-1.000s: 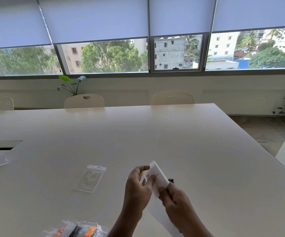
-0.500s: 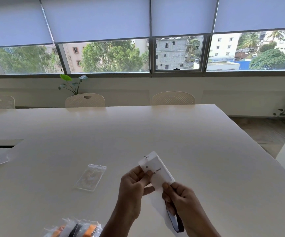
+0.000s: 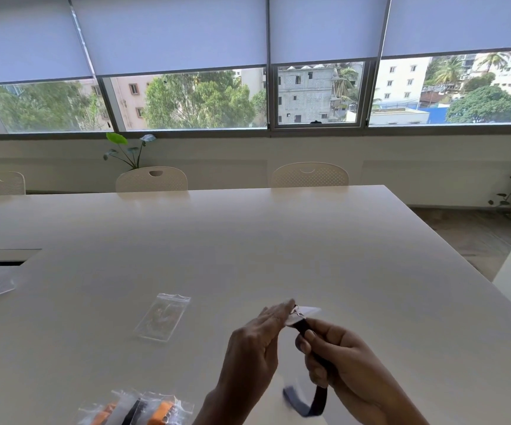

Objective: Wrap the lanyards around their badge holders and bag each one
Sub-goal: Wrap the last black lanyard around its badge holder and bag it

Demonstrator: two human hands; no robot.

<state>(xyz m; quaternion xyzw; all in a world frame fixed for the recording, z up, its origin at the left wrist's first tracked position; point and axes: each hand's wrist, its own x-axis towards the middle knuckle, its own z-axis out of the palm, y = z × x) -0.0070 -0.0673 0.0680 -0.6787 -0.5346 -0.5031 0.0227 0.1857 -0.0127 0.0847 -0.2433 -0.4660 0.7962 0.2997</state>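
fingers (image 3: 310,340) of right hand (image 3: 344,368) around dark lanyard (image 3: 317,391)

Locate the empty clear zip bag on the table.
The clear zip bag lies flat on the white table, left of and slightly beyond the left hand, with the pile of filled bags nearer the camera.

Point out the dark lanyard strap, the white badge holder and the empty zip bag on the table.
dark lanyard strap (image 3: 320,397): head view, hanging loop below the right hand.
white badge holder (image 3: 307,312): head view, its far flat face.
empty zip bag (image 3: 162,317): head view, clear middle panel.
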